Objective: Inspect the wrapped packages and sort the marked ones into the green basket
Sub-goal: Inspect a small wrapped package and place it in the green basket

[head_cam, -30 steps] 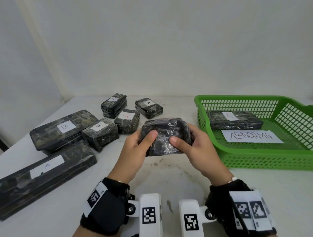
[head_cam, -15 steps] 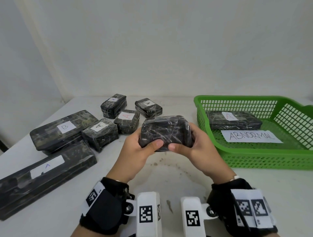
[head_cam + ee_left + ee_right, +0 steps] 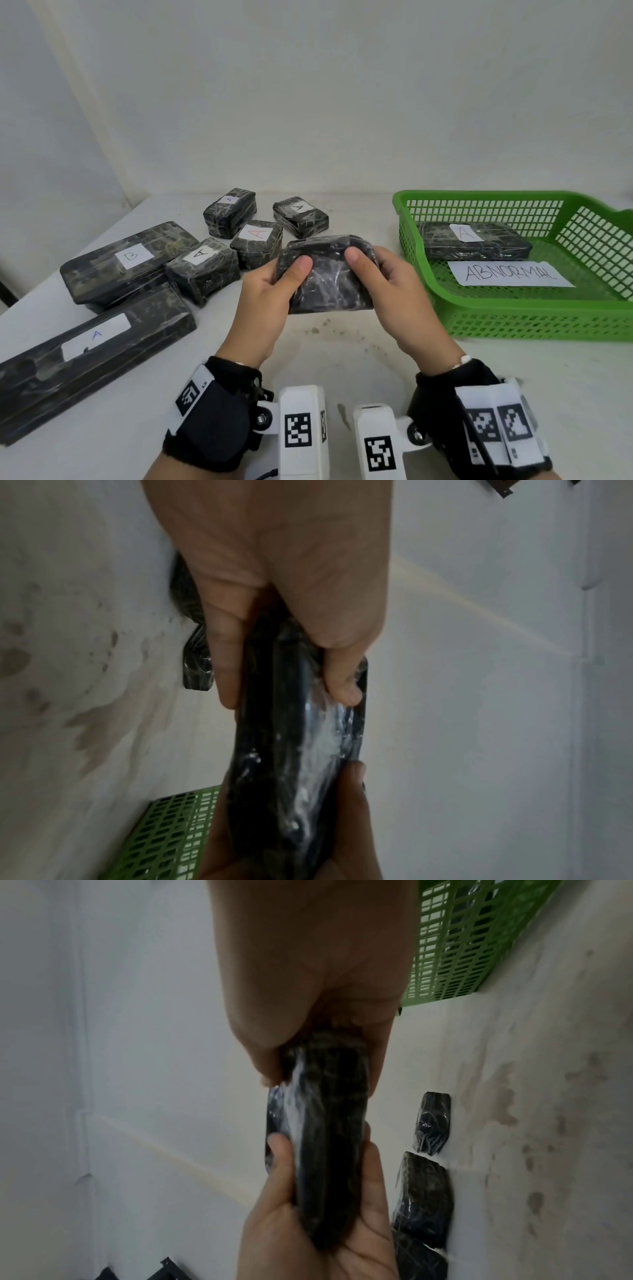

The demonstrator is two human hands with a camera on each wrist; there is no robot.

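Together, left hand (image 3: 270, 294) and right hand (image 3: 394, 291), each grip pinching one wrapped package (image 3: 329, 284), thumbs on top.

Plain white wall (image 3: 308, 85) behind a white table (image 3: 325, 359) with brown stains near its front edge; soft even light.

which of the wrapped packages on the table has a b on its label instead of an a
The large flat package at the left, resting partly on the long package. Its white label reads B; every other readable label reads A.

Eight wrapped packages (image 3: 327, 274), one green basket (image 3: 534, 322), two hands (image 3: 263, 301)
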